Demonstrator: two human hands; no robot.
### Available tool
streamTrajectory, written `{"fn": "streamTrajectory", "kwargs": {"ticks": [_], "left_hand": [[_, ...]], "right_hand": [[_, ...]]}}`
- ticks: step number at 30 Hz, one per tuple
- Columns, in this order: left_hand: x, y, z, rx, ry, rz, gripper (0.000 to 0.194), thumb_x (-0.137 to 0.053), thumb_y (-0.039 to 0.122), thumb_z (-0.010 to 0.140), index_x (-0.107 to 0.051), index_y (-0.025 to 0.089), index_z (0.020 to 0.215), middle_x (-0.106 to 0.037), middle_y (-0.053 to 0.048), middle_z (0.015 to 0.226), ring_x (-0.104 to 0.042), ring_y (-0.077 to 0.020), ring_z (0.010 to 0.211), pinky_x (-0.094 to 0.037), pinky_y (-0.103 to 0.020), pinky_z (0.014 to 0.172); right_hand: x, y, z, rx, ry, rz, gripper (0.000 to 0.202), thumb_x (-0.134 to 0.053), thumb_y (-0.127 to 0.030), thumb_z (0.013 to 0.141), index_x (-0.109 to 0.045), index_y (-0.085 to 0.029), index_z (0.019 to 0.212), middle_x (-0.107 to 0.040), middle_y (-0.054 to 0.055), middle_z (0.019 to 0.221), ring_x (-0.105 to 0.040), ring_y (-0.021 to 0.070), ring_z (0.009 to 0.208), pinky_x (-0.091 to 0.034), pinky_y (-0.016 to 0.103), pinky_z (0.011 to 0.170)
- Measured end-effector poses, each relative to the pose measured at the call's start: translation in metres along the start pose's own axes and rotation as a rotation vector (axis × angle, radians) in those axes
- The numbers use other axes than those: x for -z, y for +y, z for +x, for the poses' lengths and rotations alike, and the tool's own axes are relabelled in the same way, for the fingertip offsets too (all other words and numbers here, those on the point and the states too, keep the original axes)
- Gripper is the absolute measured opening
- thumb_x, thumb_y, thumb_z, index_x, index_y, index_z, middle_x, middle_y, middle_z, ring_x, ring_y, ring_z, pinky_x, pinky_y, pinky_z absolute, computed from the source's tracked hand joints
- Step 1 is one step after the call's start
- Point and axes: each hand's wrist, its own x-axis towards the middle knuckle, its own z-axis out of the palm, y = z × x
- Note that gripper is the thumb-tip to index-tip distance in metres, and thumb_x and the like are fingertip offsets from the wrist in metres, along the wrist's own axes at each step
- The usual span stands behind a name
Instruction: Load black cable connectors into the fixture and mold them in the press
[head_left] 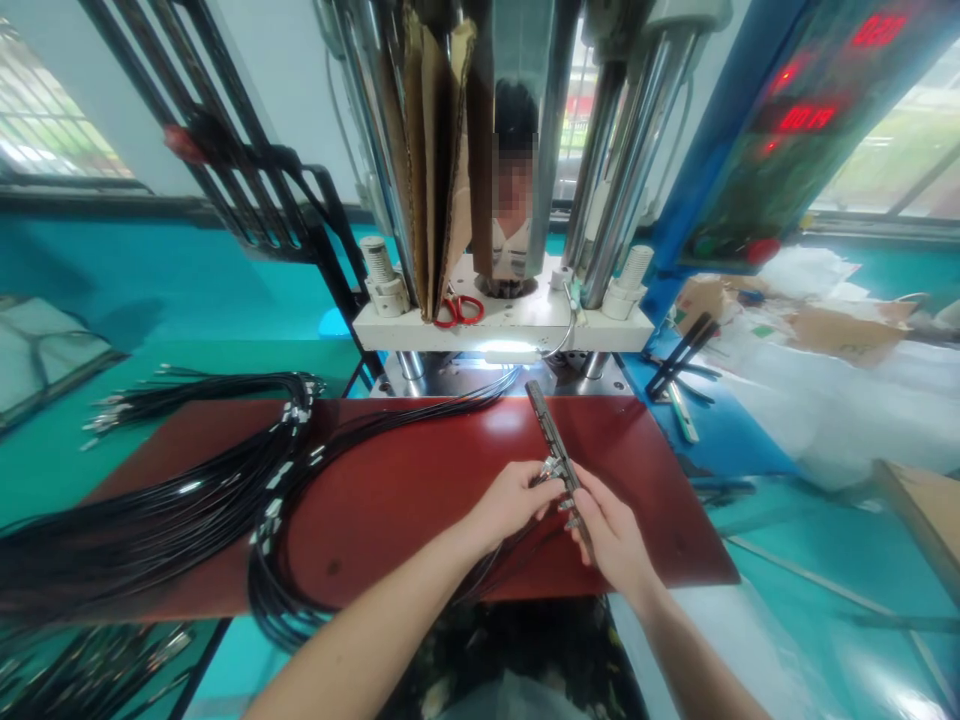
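My right hand (611, 525) is closed round the lower part of a dark slotted metal bar (551, 430), which tilts up and away from me over the red board (420, 490). At the bar's left side, my left hand (517, 500) pinches a small cluster of silvery cable connectors (553, 467), touching the bar. Other connectors show along the bar between the two hands. Thin black cables trail down from my fingers; their far ends are hidden. To the left, a curved bundle of black cables (360, 430) with white tags runs from the press to the board's front edge.
A press with a white plate (502, 325) stands behind the board, its lamp lit; red-handled scissors (459, 310) and cardboard lie on it. More black cables (187, 490) cover the left side. Cutters (682, 370) and plastic bags (817, 350) are at right, below a control box (780, 130).
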Motion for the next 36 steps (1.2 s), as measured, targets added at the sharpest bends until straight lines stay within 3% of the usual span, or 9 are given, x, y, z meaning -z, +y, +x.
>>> {"fn": "streamTrajectory", "kwargs": {"ticks": [3,10,16,20,23,29,36], "left_hand": [[0.008,0.006,0.001,0.018,0.011,-0.148,0.026,-0.051,0.041,0.076,-0.051,0.015,0.08,-0.038,0.006,0.058,-0.027,-0.0035,0.042,-0.017,-0.018,0.037],[0.021,0.001,0.0,0.047,-0.239,-0.462,0.029,-0.049,0.041,0.08,-0.054,0.013,0.085,-0.037,0.004,0.059,-0.03,-0.0031,0.043,-0.025,-0.018,0.04],[0.025,-0.004,0.003,0.05,-0.199,-0.514,0.031,-0.05,0.043,0.078,-0.054,0.012,0.079,-0.038,0.003,0.052,-0.035,-0.0059,0.046,-0.021,-0.018,0.039],[0.023,0.0,0.006,0.134,-0.138,-0.446,0.027,-0.058,0.04,0.071,-0.053,0.013,0.074,-0.039,0.004,0.053,-0.031,-0.0042,0.044,-0.017,-0.017,0.038],[0.016,0.001,0.008,0.155,-0.038,-0.261,0.024,-0.062,0.035,0.066,-0.052,0.014,0.069,-0.04,0.005,0.051,-0.03,-0.0046,0.043,-0.016,-0.018,0.038],[0.0,0.0,0.01,-0.079,0.096,0.026,0.025,-0.058,0.033,0.068,-0.046,0.013,0.057,-0.044,0.004,0.055,-0.035,-0.0064,0.052,-0.03,-0.02,0.052],[0.0,0.002,0.011,-0.092,0.109,0.073,0.021,-0.054,0.029,0.068,-0.044,0.014,0.057,-0.042,0.004,0.055,-0.035,-0.0073,0.053,-0.029,-0.021,0.053]], "right_hand": [[0.001,-0.001,-0.001,-0.025,0.058,0.12,0.049,-0.044,-0.046,0.084,-0.045,-0.019,0.124,-0.05,-0.005,0.051,-0.041,0.0065,0.036,-0.036,0.017,0.032],[0.001,-0.003,-0.002,-0.032,0.075,0.191,0.052,-0.047,-0.048,0.081,-0.045,-0.017,0.123,-0.05,-0.004,0.051,-0.041,0.0068,0.036,-0.035,0.016,0.03],[0.001,-0.001,-0.001,-0.03,0.066,0.181,0.056,-0.048,-0.049,0.08,-0.044,-0.014,0.124,-0.051,-0.004,0.05,-0.042,0.0075,0.036,-0.036,0.017,0.03],[0.001,0.001,0.0,-0.043,0.08,0.197,0.058,-0.049,-0.051,0.079,-0.045,-0.015,0.124,-0.051,-0.004,0.05,-0.041,0.0072,0.035,-0.035,0.017,0.028],[0.002,0.002,0.001,-0.063,0.073,0.202,0.061,-0.05,-0.052,0.077,-0.044,-0.014,0.124,-0.051,-0.004,0.049,-0.04,0.0069,0.033,-0.035,0.017,0.028],[0.006,0.003,0.003,-0.097,0.015,0.164,0.06,-0.048,-0.052,0.078,-0.044,-0.015,0.125,-0.052,-0.004,0.048,-0.041,0.0067,0.03,-0.035,0.017,0.028],[0.005,0.001,0.004,-0.059,-0.027,0.05,0.06,-0.044,-0.052,0.081,-0.042,-0.015,0.128,-0.051,-0.004,0.05,-0.041,0.0076,0.033,-0.037,0.019,0.03]]}}
